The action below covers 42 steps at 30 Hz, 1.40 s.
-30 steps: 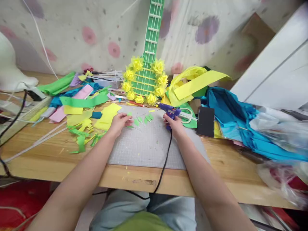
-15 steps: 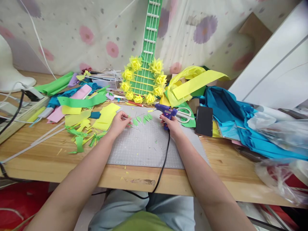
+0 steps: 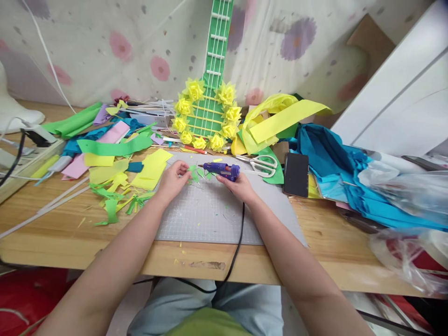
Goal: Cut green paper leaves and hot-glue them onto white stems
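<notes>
My right hand (image 3: 236, 185) is wrapped round a purple glue gun (image 3: 224, 171), its nozzle pointing left toward my left hand. Between the pinched fingertips of my left hand (image 3: 177, 177) is a small green leaf piece (image 3: 192, 173), close to the nozzle. More small green leaves (image 3: 201, 173) lie partly hidden beneath the gun on the grey cutting mat (image 3: 210, 219). A black cord runs from the gun over the mat's front edge.
Behind the mat stands a green paper guitar (image 3: 206, 122) with yellow flowers. Paper scraps (image 3: 150, 170) lie left. White-handled scissors (image 3: 263, 165), a black phone (image 3: 296, 175) and blue paper (image 3: 329, 154) are right.
My right hand has brought the glue gun left and turned it level, its nozzle now near my left fingertips. The scissors behind it show more fully. The view has shifted slightly.
</notes>
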### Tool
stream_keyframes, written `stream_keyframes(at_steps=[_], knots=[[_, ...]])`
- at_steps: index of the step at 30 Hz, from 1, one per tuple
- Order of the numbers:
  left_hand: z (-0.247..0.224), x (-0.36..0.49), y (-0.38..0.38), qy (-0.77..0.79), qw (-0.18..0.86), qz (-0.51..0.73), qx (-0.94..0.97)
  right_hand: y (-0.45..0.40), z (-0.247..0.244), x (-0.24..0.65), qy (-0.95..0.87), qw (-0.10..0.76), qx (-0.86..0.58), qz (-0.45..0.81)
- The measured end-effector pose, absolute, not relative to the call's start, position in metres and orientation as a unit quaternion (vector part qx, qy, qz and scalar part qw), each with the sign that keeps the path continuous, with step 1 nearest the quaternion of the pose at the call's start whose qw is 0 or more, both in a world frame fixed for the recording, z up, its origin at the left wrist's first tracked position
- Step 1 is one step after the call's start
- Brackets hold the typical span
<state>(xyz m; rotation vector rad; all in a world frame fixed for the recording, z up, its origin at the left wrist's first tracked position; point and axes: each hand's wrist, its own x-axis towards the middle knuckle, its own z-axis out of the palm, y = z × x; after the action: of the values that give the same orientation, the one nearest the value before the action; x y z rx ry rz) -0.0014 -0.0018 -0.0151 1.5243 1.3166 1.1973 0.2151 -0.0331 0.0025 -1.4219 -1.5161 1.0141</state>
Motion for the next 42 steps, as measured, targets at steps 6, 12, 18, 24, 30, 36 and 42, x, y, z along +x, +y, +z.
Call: stream_keyframes(at_steps=[6,12,18,24,30,36,42], knots=[[-0.013,0.003,-0.001,0.529,0.44,0.487,0.538,-0.034,-0.004,0.21,-0.651,0.39,-0.551,0.346],[-0.005,0.008,-0.005,0.542,0.471,0.48,0.504,-0.033,-0.008,0.209,-0.661,0.378,-0.57,0.308],[0.001,0.008,-0.007,0.498,0.524,0.546,0.423,-0.031,-0.009,0.209,-0.613,0.431,-0.567,0.342],[0.005,-0.001,0.0,0.486,0.54,0.599,0.335,-0.03,-0.007,0.21,-0.557,0.46,-0.591,0.359],[0.009,-0.007,0.005,0.463,0.587,0.605,0.273,-0.032,-0.004,0.209,-0.549,0.453,-0.594,0.374],[0.008,-0.006,0.003,0.468,0.592,0.598,0.271,-0.031,-0.007,0.211,-0.549,0.457,-0.592,0.373],[0.008,-0.004,0.0,0.476,0.57,0.589,0.319,-0.032,-0.006,0.208,-0.54,0.47,-0.595,0.366]])
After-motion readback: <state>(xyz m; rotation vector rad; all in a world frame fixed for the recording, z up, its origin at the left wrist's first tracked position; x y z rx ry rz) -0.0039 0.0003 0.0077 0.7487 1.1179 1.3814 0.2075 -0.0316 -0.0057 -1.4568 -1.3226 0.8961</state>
